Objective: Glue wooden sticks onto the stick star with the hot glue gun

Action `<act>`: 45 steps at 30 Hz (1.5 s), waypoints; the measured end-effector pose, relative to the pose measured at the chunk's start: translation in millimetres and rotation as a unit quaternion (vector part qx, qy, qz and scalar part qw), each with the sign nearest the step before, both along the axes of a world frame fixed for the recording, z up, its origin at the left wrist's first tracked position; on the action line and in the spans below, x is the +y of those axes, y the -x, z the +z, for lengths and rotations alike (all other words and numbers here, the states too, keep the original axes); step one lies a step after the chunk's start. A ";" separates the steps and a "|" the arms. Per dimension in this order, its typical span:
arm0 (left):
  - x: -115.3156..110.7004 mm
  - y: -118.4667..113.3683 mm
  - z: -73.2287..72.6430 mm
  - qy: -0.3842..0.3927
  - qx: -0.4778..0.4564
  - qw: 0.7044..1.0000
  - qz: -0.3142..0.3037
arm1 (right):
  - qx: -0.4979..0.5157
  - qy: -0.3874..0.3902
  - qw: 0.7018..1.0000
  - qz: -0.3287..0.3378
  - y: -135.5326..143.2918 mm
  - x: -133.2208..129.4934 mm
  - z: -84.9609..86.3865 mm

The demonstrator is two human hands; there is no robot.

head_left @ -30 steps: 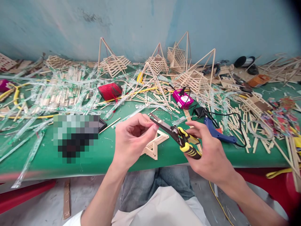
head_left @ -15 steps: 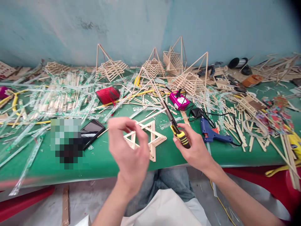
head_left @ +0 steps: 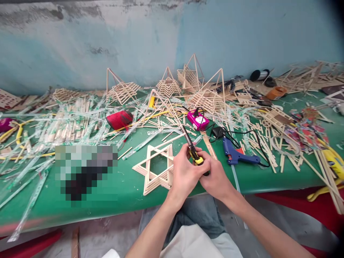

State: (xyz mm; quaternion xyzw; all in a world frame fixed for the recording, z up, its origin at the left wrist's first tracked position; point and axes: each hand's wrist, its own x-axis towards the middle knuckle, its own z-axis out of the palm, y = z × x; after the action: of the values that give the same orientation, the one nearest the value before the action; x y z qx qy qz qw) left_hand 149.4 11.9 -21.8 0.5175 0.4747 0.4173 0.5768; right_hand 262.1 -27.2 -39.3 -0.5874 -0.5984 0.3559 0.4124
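My right hand is closed around the grip of a hand tool with a yellow-and-black handle and a long, narrow dark front; its exact kind is unclear. Fingers of my left hand wrap the same tool from the other side, and the two hands touch. The tool's front points away from me. Just left of my hands a six-pointed star of layered thin wooden sticks lies flat, its right tip hidden by my left hand. A loose stick reaches from the star's top edge toward the tool.
A blue glue gun and a pink box with a cord lie to the right. A red thread spool lies left of centre. Stick frames stand along the wall, with plastic strips and loose sticks around.
My left hand has come down from above the star, moved right and closed on the tool beside my right hand. The view has shifted, showing more wall.
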 end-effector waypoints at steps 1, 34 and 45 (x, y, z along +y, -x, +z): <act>-0.8 -0.2 -1.8 -0.010 0.009 1.000 0.004 | 0.000 0.003 1.000 -0.003 0.3 -0.3 0.1; 48.8 56.2 74.3 -0.414 0.596 0.665 -0.179 | -0.045 0.131 0.989 -0.059 -12.0 6.0 -7.2; 69.3 48.2 75.5 -0.378 0.600 0.654 -0.265 | -0.056 0.153 0.984 -0.065 -8.2 8.4 -3.3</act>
State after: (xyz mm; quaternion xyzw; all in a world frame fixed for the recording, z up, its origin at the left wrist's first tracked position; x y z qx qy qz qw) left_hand 101.1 81.2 53.7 0.9325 0.3610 -0.0109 0.0072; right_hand 270.2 -18.8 -42.7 -0.7003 -0.5193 0.3826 0.3058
